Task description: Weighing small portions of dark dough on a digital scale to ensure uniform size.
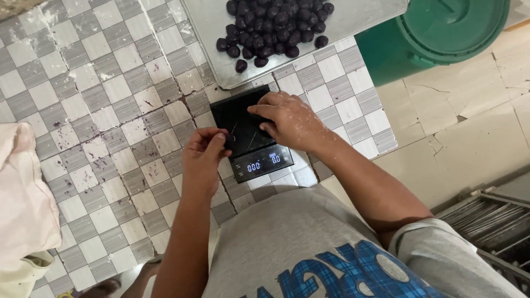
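L hand (pixel 205 154) pinches dark ball (pixel 225 139) over scale (pixel 245 132); R hand (pixel 287 118) rests flat, fingers apart, on scale. R's weight could skew reading.

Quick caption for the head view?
Left hand pinches a dark ball beside a black scale; right hand rests on it.

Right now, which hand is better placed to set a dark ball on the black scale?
The left hand, probably. It pinches a small dark ball at the edge of the black scale. The right hand lies on the platform and seems to hold nothing; it may need to lift clear.
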